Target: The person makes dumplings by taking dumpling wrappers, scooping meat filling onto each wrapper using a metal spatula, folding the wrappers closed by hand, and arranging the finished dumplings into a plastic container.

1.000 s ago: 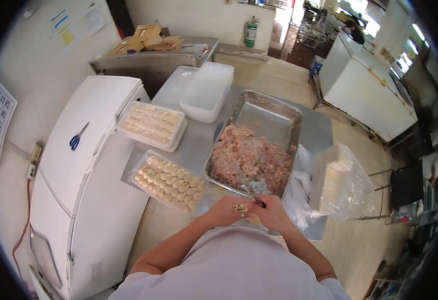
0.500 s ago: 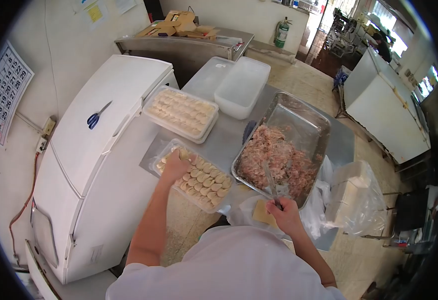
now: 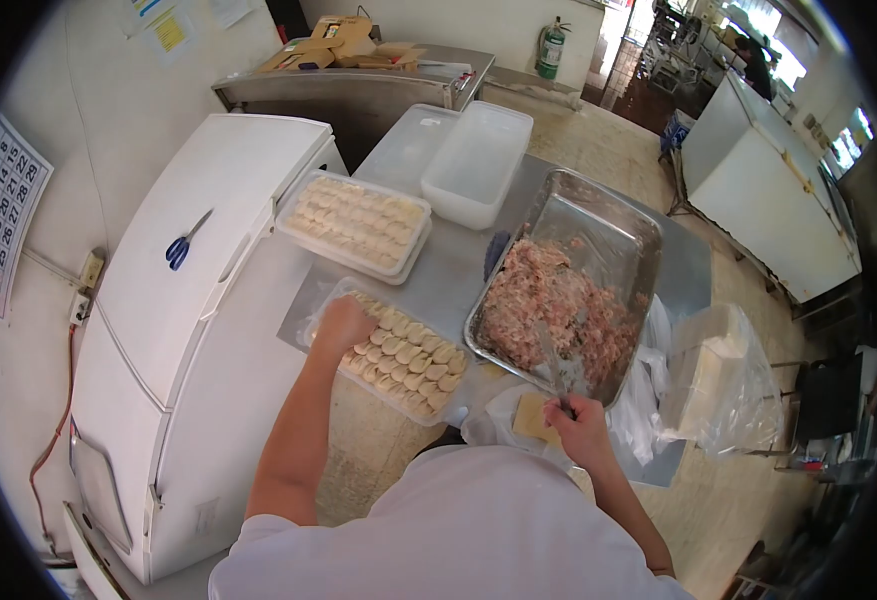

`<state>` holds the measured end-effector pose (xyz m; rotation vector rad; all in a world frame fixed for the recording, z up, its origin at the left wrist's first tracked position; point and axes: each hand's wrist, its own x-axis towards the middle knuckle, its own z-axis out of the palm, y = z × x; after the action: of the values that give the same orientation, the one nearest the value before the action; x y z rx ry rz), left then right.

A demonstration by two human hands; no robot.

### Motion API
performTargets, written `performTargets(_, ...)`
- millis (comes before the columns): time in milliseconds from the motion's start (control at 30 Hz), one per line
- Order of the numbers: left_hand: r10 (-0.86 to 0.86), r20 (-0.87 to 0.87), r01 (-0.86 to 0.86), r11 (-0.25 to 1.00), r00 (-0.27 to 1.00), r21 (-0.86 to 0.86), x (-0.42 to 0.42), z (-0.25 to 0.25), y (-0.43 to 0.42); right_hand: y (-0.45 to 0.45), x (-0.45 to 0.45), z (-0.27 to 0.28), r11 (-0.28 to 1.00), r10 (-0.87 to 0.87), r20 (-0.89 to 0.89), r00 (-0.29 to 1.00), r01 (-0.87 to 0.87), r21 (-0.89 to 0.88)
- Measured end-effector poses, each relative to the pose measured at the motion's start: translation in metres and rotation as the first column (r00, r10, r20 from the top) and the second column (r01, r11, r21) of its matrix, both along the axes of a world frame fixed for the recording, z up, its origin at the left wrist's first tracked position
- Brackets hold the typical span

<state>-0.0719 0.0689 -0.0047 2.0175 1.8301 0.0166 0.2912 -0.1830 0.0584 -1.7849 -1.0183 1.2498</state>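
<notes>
My left hand point(image 3: 346, 322) is over the upper left end of a plastic tray of dumplings point(image 3: 408, 360), its fingers curled downward. Whatever those fingers may hold is hidden beneath the hand. In my right hand point(image 3: 582, 430) is the handle of a narrow metal spatula point(image 3: 551, 360), its blade pointing into the ground meat filling point(image 3: 548, 300). That filling lies in a deep metal pan point(image 3: 648, 215). Close to the right hand sits a small stack of pale yellow wrappers point(image 3: 532, 416) on white plastic.
A second full dumpling container point(image 3: 353, 225) stands behind the first, near empty plastic containers point(image 3: 473, 165). Bagged wrappers point(image 3: 708, 375) lie at right. Blue scissors point(image 3: 186, 240) rest on the white freezer point(image 3: 228, 180) at left. A person point(image 3: 755, 68) is far back.
My left hand has shifted slightly left over the dumpling tray, and its fingers have become less visible. The right hand stays on the spatula. The whole view has tilted a little.
</notes>
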Motion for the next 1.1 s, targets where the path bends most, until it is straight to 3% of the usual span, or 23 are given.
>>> performTargets(67, -0.022, -0.004, 0.022, 1.0, 1.0, 0.003, -0.006, -0.013, 0.003, -0.003, 0.002, 0.001, 1.0, -0.007, 0.005, 1.0, 0.007, -0.005)
performTargets(167, -0.016, -0.053, 0.014, 0.999, 0.998, -0.034, 0.003, 0.011, -0.003, -0.008, 0.011, -0.007, 1.0, -0.017, 0.017, 1.0, 0.017, 0.002)
performTargets(267, -0.019, -0.054, 0.028, 0.986, 0.998, 0.162, 0.014, 0.02, -0.017, -0.016, 0.025, -0.018, 0.999, -0.043, 0.083, 0.996, 0.041, 0.023)
performTargets(367, 0.0, 0.288, -0.035, 0.993, 0.958, 0.116, 0.073, 0.057, -0.054, -0.026, 0.042, -0.016, 0.993, -0.119, 0.115, 0.986, 0.116, 0.035)
performTargets(500, -0.224, 0.665, 0.304, 0.953, 0.713, -0.005, 0.162, 0.042, -0.123, -0.038, 0.059, -0.013, 0.975, -0.222, 0.039, 0.974, 0.221, 0.03)
performTargets(567, -0.437, 0.62, 0.547, 0.837, 0.652, 0.014, 0.201, 0.026, -0.152, -0.044, 0.064, -0.014, 0.968, -0.252, 0.029, 0.967, 0.251, 0.027)
performTargets(633, -0.628, 0.602, 0.697, 0.7, 0.494, 0.159, 0.231, 0.001, -0.176, -0.053, 0.069, -0.018, 0.961, -0.277, 0.001, 0.961, 0.277, 0.022)
performTargets(833, -0.833, 0.368, 0.86, 0.49, 0.414, 0.141, 0.267, -0.056, -0.198, -0.081, 0.082, -0.03, 0.937, -0.348, -0.061, 0.935, 0.348, -0.014)
performTargets(1033, -0.645, 0.605, 0.744, 0.657, 0.467, 0.125, 0.262, -0.063, -0.202, -0.095, 0.094, -0.031, 0.922, -0.387, -0.072, 0.919, 0.386, -0.03)
performTargets(1100, -0.503, 0.657, 0.676, 0.737, 0.562, -0.013, 0.259, -0.059, -0.202, -0.095, 0.096, -0.031, 0.921, -0.39, -0.083, 0.917, 0.389, -0.023)
